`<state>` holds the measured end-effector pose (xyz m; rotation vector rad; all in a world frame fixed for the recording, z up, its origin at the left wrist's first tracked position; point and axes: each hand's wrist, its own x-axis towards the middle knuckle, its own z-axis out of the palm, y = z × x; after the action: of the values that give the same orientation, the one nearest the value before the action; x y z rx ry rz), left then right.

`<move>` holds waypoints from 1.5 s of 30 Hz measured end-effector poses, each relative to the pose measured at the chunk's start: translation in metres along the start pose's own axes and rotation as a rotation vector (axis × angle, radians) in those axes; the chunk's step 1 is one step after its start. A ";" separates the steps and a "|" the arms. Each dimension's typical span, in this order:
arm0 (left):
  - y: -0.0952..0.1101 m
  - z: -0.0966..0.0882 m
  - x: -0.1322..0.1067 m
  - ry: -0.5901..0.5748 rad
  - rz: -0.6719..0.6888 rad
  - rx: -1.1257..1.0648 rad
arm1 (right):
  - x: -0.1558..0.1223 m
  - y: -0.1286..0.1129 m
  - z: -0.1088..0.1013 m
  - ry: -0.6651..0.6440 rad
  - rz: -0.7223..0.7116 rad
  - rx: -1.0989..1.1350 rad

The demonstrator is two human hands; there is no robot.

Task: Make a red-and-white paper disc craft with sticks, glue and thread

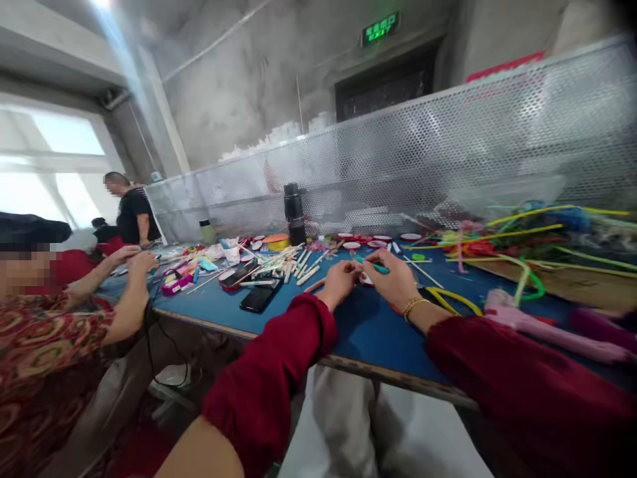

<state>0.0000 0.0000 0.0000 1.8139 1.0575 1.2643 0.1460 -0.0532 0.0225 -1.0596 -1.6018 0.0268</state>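
Note:
Close together over the blue table (279, 318), my two hands meet at the fingertips. My left hand (341, 284) is closed in a pinch, and whatever small thing lies between its fingers is too hidden to name. In my right hand (395, 282) is a thin teal pen-like tool (379, 268), its tip pointing toward the left fingertips. Just behind the hands stand small red-rimmed white dishes (352, 245). A tan stick (314, 285) lies beside the left hand, partly covered by it.
Left of my hands lie a black phone (256, 299) and several pale sticks (308, 275). A black bottle (294, 216) stands before the perforated metal screen (398, 153). Coloured strips (522, 232) and a pink long-limbed piece (542, 325) are at right. A co-worker's hands (137, 265) work at far left.

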 end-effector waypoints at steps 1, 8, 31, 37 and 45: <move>0.001 0.000 0.000 -0.003 -0.006 -0.009 | 0.000 -0.001 0.000 0.001 -0.002 0.003; 0.005 0.001 -0.004 -0.025 -0.063 -0.093 | 0.002 -0.008 -0.002 0.007 0.027 -0.003; -0.007 0.001 0.002 -0.111 -0.004 -0.157 | 0.002 -0.013 -0.005 -0.011 0.035 -0.002; -0.008 0.001 0.001 -0.090 -0.025 -0.144 | 0.002 -0.012 -0.004 -0.024 0.046 -0.022; -0.005 0.001 -0.001 -0.107 -0.006 -0.197 | 0.002 -0.014 -0.004 -0.015 0.044 -0.033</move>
<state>-0.0004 0.0017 -0.0052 1.7065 0.8484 1.2092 0.1413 -0.0620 0.0329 -1.1225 -1.5976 0.0380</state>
